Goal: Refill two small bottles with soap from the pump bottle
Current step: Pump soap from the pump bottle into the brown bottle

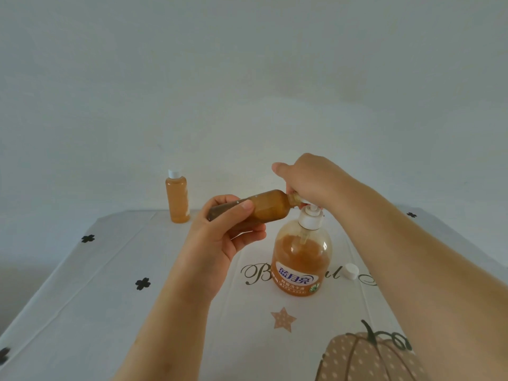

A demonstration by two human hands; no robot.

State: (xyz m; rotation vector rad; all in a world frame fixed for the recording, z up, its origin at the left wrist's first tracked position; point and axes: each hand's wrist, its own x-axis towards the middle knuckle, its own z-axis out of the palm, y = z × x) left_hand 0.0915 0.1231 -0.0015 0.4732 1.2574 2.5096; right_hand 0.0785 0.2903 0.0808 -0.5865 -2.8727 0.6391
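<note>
My left hand (pixel 220 229) grips a small amber bottle (pixel 264 206) by its base, held nearly sideways with its open neck against the white pump head of the large soap bottle (pixel 301 259). My right hand (pixel 308 180) lies over the pump head, fingers curled down on it; the nozzle itself is hidden. The pump bottle stands upright on the table, about two thirds full of orange soap. A second small bottle (pixel 177 198), capped in white and full of orange soap, stands upright at the table's far left edge. A loose white cap (pixel 351 271) lies to the right of the pump bottle.
The table carries a white cloth (pixel 110 284) printed with black clovers, script lettering, a star and a dotted pumpkin. A plain pale wall rises behind the table's far edge.
</note>
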